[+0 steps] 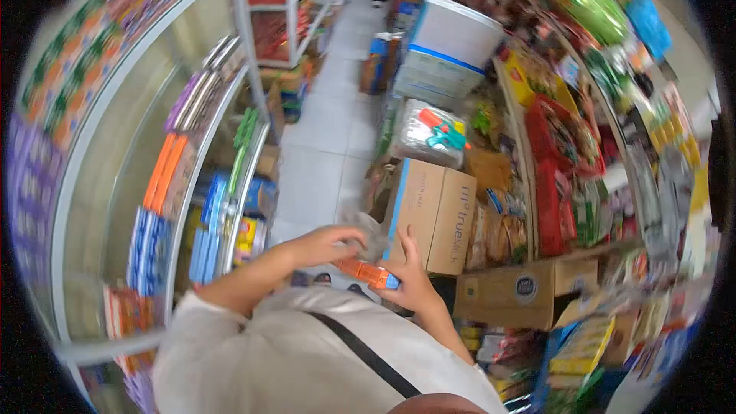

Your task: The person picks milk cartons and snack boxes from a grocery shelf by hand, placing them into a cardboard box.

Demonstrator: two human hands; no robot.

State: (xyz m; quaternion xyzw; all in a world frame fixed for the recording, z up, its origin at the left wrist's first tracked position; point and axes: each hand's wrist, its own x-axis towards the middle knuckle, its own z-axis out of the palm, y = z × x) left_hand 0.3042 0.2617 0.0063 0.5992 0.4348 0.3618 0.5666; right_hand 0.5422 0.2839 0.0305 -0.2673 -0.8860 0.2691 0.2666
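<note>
Near my chest, my right hand (410, 280) grips a small orange pack (364, 272) with a blue end, its thumb and forefinger pointing up and apart. My left hand (337, 245) is just left of the pack, fingers curled in a pinch. At its fingertips is a blurred, see-through grey crumple (372, 234) that looks like plastic wrap. Behind my right fingers stands a closed brown carton (437, 211) with printed lettering and a blue edge.
Glass-fronted shelves (188, 199) on the left hold stacked orange, blue and purple packs. A tiled aisle (318, 130) runs ahead. A toy water gun (445, 132) in clear wrapping lies beyond the carton. Red baskets (556, 207) and an opened carton (510, 295) crowd the right.
</note>
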